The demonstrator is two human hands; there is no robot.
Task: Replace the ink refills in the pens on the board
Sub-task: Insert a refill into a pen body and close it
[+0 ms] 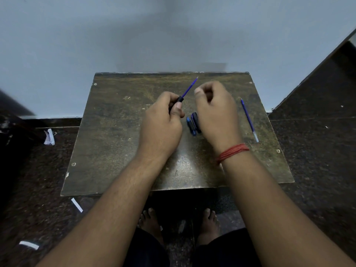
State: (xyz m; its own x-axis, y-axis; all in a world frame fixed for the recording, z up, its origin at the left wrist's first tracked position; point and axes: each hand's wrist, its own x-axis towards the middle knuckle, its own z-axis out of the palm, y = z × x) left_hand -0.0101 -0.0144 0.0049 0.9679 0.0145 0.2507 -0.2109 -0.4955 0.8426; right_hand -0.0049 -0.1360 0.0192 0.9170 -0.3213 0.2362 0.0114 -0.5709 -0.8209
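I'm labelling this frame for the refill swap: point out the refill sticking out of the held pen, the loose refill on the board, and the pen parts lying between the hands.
protruding refill (pixel 189 87), head view, mid shaft
loose refill (pixel 249 119), head view, mid shaft
pen parts (pixel 193 125), head view, blue piece

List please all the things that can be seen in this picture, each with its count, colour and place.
board: 1, dark brown, on the floor against the wall.
pen barrel: 1, black, in the left hand, a blue refill sticking out of it.
loose refill: 1, blue, on the board's right side.
pen parts: about 2, black and blue, at the board's middle, partly hidden.
paper scraps: about 3, white, on the floor at left.
thread band: 1, red, on the right wrist.
left hand: grips the barrel.
right hand: fingers curled, apparently holding nothing.
feet: 2, bare, below the board.
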